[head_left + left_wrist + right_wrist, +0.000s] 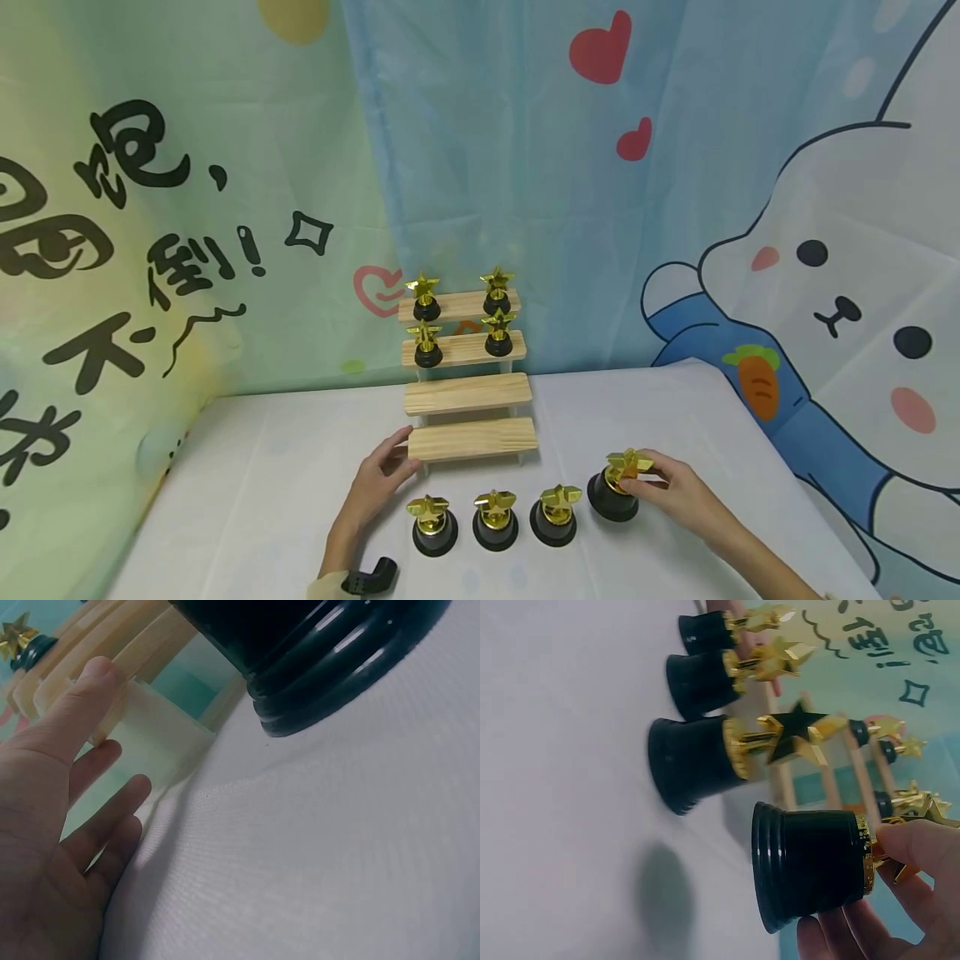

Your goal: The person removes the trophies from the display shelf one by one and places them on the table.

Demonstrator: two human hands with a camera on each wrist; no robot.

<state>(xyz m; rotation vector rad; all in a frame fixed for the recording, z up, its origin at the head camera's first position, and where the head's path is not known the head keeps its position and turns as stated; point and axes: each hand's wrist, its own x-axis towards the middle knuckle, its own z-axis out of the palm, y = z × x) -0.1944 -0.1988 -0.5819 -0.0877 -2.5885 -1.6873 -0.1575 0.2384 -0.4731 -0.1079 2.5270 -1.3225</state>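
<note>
Right hand (681, 493): It pinched the held trophy (613, 497) around the gold stem and star, its other fingers beside the black base.
Held trophy: It was at the right end of the near row, lifted off the table (285, 500), its shadow lying apart from the base in the right wrist view.
Left hand (384, 468): Its fingers lay loosely spread at the left end of the lowest board (472, 442), thumb against the wood; how hard it pressed could not be told.
Near row: The left trophy (433, 533), middle trophy (495, 531) and right trophy (553, 525) stood upright on the table, near side of the shelf (467, 395).
Shelf: Four upper trophies (428, 356) stood on the two far boards, one toward each end; the two near boards were bare.
Slip risk: The heavy-looking base hung below a pinch on smooth gold, so a loose thumb could have let it swing or drop.
Knock risk: The right trophy stood just beside the held one; a low leftward move could have toppled it.
Sleeve-side risk: The wrist unit (371, 577) sat near the left trophy, so drawing the left arm rightward could have bumped it.
Shelf risk: A push on the board's end could have shifted the shelf and rocked the upper trophies.
</note>
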